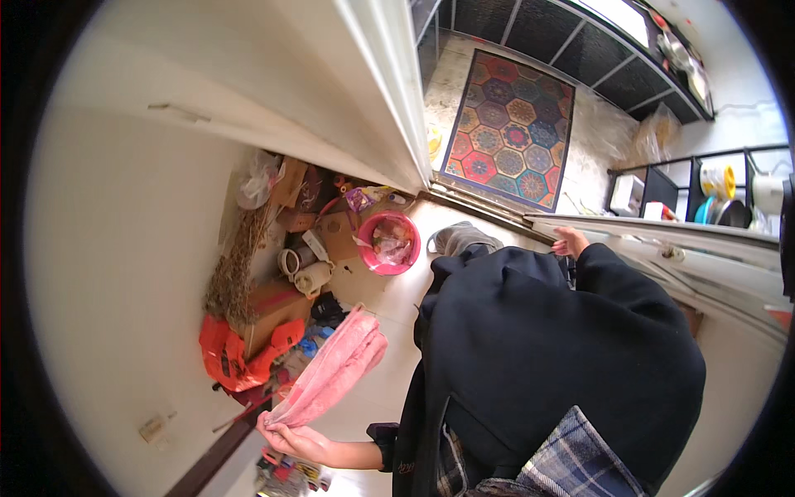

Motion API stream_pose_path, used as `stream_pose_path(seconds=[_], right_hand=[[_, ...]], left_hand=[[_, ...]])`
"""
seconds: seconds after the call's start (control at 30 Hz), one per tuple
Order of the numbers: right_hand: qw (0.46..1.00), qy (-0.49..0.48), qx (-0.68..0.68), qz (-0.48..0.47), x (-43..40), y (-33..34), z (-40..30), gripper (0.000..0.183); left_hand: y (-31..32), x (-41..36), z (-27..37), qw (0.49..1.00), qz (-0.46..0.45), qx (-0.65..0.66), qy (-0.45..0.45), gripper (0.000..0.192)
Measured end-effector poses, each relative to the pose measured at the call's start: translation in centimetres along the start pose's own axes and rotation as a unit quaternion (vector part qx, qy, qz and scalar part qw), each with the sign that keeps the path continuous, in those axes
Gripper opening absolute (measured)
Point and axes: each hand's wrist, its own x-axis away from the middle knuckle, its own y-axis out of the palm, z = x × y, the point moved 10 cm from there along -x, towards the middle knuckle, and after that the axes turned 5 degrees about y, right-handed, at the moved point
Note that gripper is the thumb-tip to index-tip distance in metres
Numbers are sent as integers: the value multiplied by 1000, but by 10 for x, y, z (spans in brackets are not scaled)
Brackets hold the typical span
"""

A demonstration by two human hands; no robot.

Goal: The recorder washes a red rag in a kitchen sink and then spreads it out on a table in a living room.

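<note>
My left hand [292, 438], at the lower left, grips one end of a pink towel [338, 366]. The cloth stretches up and to the right from my fingers, over the pale floor. My right hand [570, 242] is beside the edge of a white-framed door [627, 223]. Its fingers look partly curled; whether they touch the door is unclear. My black jacket [559, 335] covers much of the view, and one grey shoe [463, 235] shows past its hem.
A pink bin [410, 266] with rubbish stands ahead to the left. Along the wall are dried stalks [233, 267], a cardboard box [273, 310] and an orange bag [220, 354]. Beyond the raised threshold [490, 208] lies a patterned mat [509, 133], with a black shelf rack [664, 186] to the right.
</note>
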Motion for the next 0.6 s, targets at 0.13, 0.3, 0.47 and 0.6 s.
stream_pose_path(seconds=[0.13,0.3,0.47,0.6], right_hand=[[966,-72,-224,103,26,-66,14,43],[951,-139,-220,165,60,-112,-31,24],[943,-323,19,77,86,-138,-43,53],[940,-55,-162,294,74,-143,-43,25]], left_hand=[[17,-17,3,999,-16,30,29,24],[28,-14,6,998,-4,10,69,24],[18,-7,-18,999,23,31,15,23],[-12,8,-22,998,66,-3,7,27]])
